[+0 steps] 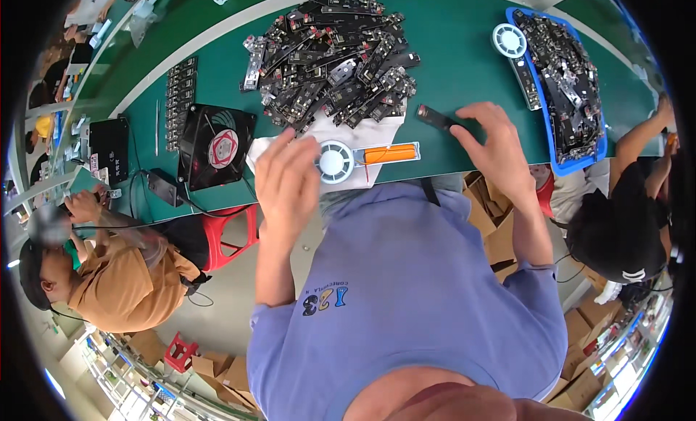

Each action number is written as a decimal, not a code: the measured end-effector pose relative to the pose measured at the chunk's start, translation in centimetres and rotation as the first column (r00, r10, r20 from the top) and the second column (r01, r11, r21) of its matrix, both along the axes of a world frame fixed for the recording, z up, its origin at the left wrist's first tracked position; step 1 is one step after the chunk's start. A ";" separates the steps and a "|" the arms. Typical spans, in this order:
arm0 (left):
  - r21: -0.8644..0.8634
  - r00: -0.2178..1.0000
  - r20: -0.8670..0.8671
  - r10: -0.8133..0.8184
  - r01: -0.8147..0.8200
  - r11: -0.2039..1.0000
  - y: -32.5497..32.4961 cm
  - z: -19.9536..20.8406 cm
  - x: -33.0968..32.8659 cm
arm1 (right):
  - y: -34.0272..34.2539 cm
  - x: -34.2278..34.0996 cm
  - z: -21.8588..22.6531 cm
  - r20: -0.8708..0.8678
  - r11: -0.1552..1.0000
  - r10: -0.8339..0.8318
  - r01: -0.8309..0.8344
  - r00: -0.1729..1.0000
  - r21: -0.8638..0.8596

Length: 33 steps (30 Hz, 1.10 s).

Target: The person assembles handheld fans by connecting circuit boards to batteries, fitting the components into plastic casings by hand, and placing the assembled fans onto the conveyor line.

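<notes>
Head view showed the wearer's two bare hands over a green table (pixel 464 51). At the right of centre, the right hand (pixel 496 142) pinched the near end of a narrow dark circuit board (pixel 433 116) between thumb and forefinger, the board slanting up toward the left. Left of centre, the left hand (pixel 286 178) was blurred, its fingers bent and pointing up the frame, just beside a white round fan head (pixel 336 162); whether it gripped anything could not be told. An open handle with an orange battery (pixel 391 153) extended right from that fan head, at mid-frame, partly over a white cloth (pixel 388 131).

Above, in the upper centre, lay a large heap of circuit boards (pixel 333 65). At the upper right, a blue tray (pixel 580 162) was filled with more boards, and a second white fan head (pixel 510 40) sat by its left rim. A black cooling fan (pixel 217 147) stood left of the left hand, beside a row of joined boards (pixel 181 102). Co-workers sat at the left and right edges of the frame.
</notes>
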<state>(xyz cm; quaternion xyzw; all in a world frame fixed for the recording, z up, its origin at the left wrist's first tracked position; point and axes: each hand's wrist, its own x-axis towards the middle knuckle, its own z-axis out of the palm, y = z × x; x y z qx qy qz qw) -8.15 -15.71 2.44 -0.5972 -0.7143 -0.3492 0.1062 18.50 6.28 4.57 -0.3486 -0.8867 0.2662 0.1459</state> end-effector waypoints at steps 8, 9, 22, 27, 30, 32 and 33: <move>-0.170 0.987 0.065 -0.147 0.156 0.973 1.8 2.0 5.0 | 0.9 -2.3 -2.4 -0.061 0.982 0.183 -0.179 0.981 0.065; -0.169 0.985 0.040 -0.167 0.171 0.971 1.8 1.2 5.1 | 0.8 -2.4 -2.4 -0.110 0.980 0.197 -0.191 0.974 0.058; -0.090 0.910 0.415 0.026 0.013 0.996 3.5 1.3 5.8 | -2.6 -4.2 2.1 -0.381 0.744 0.020 -0.268 0.924 -0.611; -0.051 0.912 0.409 0.030 -0.010 0.999 3.6 1.0 6.1 | -4.1 -5.6 1.8 -0.314 0.836 0.116 -0.263 0.942 -0.482; -0.011 0.939 0.344 0.021 -0.018 1.000 3.7 0.3 6.1 | -4.7 -6.1 1.6 -0.341 0.867 0.110 -0.258 0.933 -0.426; 0.011 0.949 0.314 0.019 -0.023 1.000 3.8 0.1 6.1 | -5.0 -6.2 1.3 -0.360 0.886 0.112 -0.257 0.926 -0.385; 0.018 0.953 0.301 0.021 -0.028 0.999 3.8 0.1 6.1 | -5.1 -6.2 1.2 -0.358 0.891 0.108 -0.250 0.927 -0.379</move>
